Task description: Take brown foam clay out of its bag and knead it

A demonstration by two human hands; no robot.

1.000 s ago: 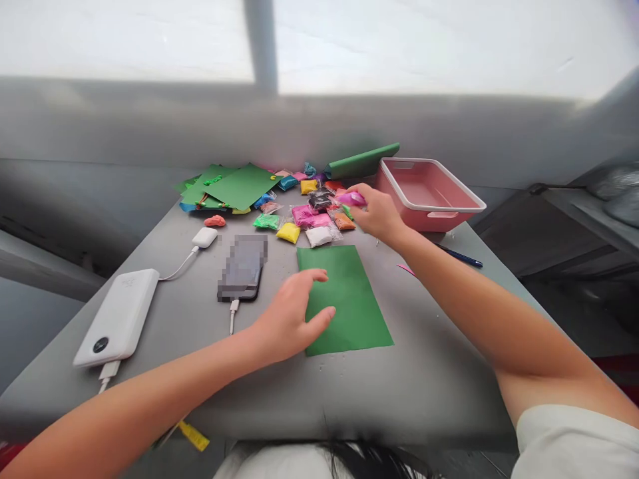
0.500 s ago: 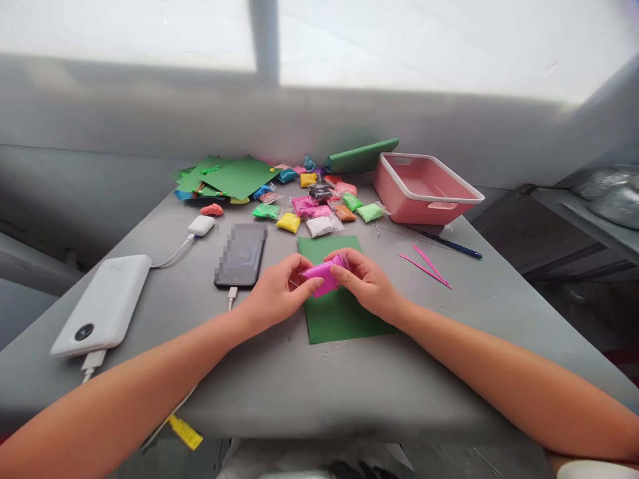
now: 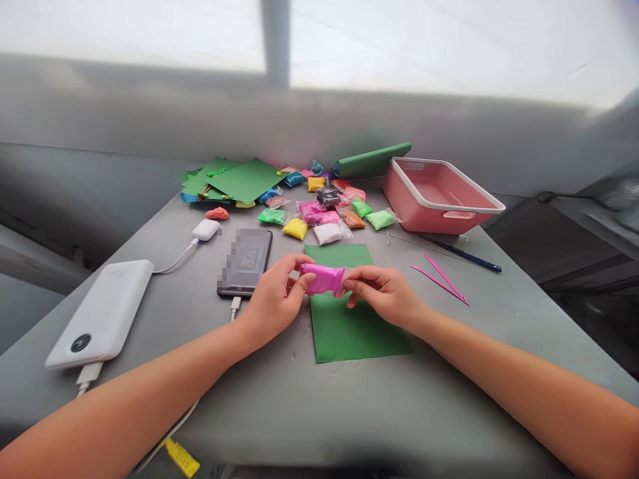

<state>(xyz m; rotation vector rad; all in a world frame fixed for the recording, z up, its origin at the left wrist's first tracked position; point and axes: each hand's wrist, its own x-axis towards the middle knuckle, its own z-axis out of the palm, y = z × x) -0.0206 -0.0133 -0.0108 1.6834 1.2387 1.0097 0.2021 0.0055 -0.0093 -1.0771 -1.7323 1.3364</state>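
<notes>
The pink clay packet (image 3: 323, 279) is pinched between the left hand (image 3: 273, 297) and right hand (image 3: 387, 295), above the green sheet (image 3: 354, 326).

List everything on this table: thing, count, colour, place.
pink packet: one, held over the sheet
green sheet: one, table centre
small packets: a pile, many colours, far side
green papers: a stack, far left
pink bin: one, far right
phone: one, dark, left of the sheet
power bank: one, white, left edge
pink tools: two, right
left hand: pinches the packet's left end
right hand: pinches its right end
</notes>
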